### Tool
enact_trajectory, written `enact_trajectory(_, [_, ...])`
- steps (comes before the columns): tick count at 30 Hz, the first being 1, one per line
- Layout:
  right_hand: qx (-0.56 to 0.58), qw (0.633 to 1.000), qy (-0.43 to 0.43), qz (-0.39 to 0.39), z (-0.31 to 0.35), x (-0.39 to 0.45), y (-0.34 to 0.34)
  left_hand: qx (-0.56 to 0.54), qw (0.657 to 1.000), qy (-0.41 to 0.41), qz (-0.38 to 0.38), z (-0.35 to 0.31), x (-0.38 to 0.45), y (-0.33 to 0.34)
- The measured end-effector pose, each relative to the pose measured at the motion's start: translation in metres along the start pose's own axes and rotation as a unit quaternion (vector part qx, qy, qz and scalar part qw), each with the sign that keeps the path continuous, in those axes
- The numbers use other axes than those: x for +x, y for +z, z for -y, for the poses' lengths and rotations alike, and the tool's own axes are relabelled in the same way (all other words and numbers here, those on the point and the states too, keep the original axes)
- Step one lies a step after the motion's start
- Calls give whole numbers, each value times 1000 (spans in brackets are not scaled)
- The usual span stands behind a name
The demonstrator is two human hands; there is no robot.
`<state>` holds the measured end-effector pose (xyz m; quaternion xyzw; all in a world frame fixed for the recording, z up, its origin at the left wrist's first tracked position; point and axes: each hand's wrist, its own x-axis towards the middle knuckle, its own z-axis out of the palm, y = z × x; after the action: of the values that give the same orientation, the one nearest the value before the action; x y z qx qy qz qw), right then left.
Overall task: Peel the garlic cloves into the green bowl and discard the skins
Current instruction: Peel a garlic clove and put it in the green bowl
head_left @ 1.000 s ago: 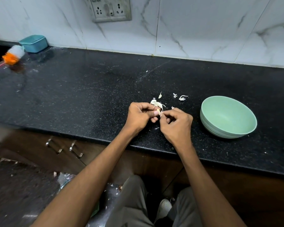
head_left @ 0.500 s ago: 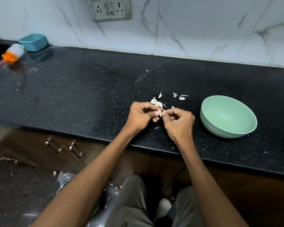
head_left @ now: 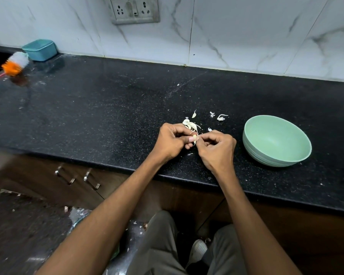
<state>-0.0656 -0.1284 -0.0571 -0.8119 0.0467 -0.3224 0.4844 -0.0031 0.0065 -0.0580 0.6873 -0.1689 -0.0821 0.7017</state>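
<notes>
We see both hands pinching one garlic clove (head_left: pixel 195 137) just above the counter (head_left: pixel 107 120): left hand (head_left: pixel 172 142) grips it w/ thumb and curled fingers, right hand (head_left: pixel 216 148) picks at the skin. Green bowl (head_left: pixel 254 135) sits at 3 o'clock of the hands, looks empty; loose skins (head_left: pixel 190 124) at 12 o'clock. Risk imo: the small clove slips from the pinch, or skin bits scatter off the counter edge. No readable text or brands.

no readable text, labels, brands or numbers on any surface in view
</notes>
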Motion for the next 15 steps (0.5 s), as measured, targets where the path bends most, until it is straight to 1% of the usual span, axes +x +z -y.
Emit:
enact_trajectory(3, [3,1000,-1,0,0,0,0,2,1000,2,7,0,0,-1])
enact_trajectory(15, [80,995,55,-8,-2,2,0,-17,1000,8,18,-5,-2,0])
